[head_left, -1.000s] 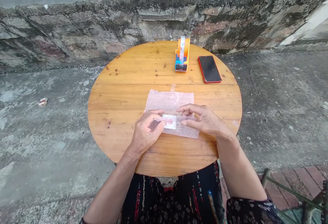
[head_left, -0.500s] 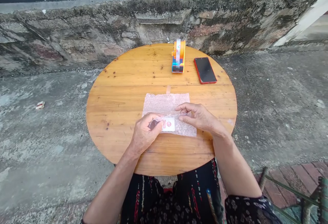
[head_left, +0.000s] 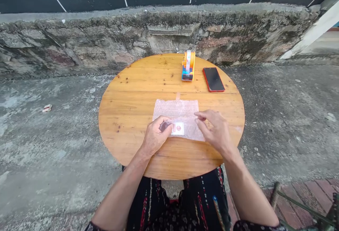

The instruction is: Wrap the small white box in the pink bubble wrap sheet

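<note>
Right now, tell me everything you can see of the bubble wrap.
The bubble wrap is a see-through, faintly pink sheet, plastic by its look, with a fine bubbled texture. It lies on the wooden table, roughly rectangular, its near part apparently folded over a white item with red print. A clear strip, seemingly tape, juts past its far edge. The left hand pinches its left side; the right hand is at its right side, contact unclear.

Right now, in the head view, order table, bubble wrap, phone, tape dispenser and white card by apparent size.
Table
Bubble wrap
Phone and tape dispenser, too alike to rank
White card, partly covered
</note>
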A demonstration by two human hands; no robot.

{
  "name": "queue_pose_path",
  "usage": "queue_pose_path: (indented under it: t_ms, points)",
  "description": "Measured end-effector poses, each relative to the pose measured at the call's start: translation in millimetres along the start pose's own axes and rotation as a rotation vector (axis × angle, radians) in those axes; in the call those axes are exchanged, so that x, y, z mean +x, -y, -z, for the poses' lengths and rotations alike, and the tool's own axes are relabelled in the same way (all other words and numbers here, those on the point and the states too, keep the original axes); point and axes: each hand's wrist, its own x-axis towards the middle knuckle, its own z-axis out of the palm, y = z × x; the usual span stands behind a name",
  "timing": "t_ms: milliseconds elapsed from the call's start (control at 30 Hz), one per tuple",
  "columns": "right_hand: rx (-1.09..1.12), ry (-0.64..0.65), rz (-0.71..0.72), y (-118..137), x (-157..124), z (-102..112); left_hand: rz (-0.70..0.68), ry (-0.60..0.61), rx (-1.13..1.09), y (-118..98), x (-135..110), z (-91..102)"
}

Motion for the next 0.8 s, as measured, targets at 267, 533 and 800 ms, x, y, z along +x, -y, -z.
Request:
queue_pose_path:
  t_ms: [267, 533, 800]
  points:
    - [-0.289, 0.165, 0.29, 53.4, -28.4, -18.8, -0.043, 0.017, -0.024, 1.8, 1.5, 0.7]
    - [-0.335, 0.227, 0.278, 40.8, -19.8, -32.1, -0.058, 0.008, -0.023, 1.9, 2.3, 1.8]
    - [-0.366, 0.288, 0.254, 47.5, -16.9, -27.8, 0.09, -0.049, -0.032, 17.7, 1.7, 31.7]
